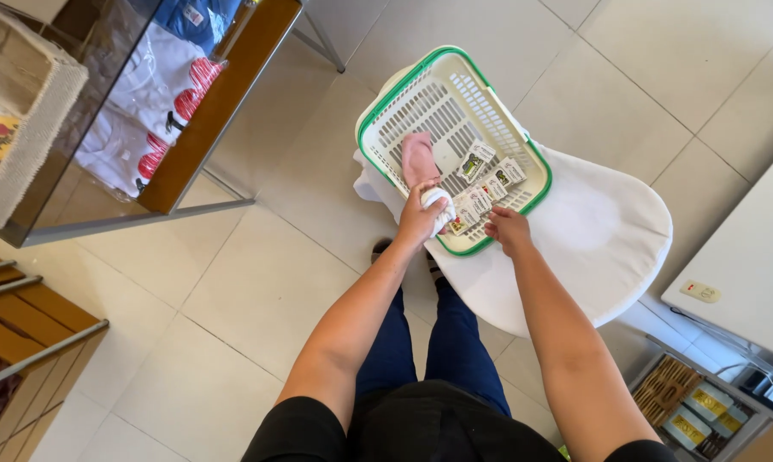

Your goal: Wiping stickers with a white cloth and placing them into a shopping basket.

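A white plastic basket with a green rim [378,107] rests on a white-covered chair [609,231] in front of me. Inside lie a pink folded cloth [419,156] and several small white packets [486,182]. My left hand [419,221] is closed around a small white rolled piece of cloth [440,205] at the basket's near edge, just below the pink cloth. My right hand [508,229] rests at the basket's near rim beside the packets, fingers curled, with nothing seen in it.
A glass display case [147,111] with folded white and red garments stands at the left. A woven basket [36,128] sits on it. A white table [746,265] is at the right, with boxes of packets [703,411] below. Tiled floor surrounds the chair.
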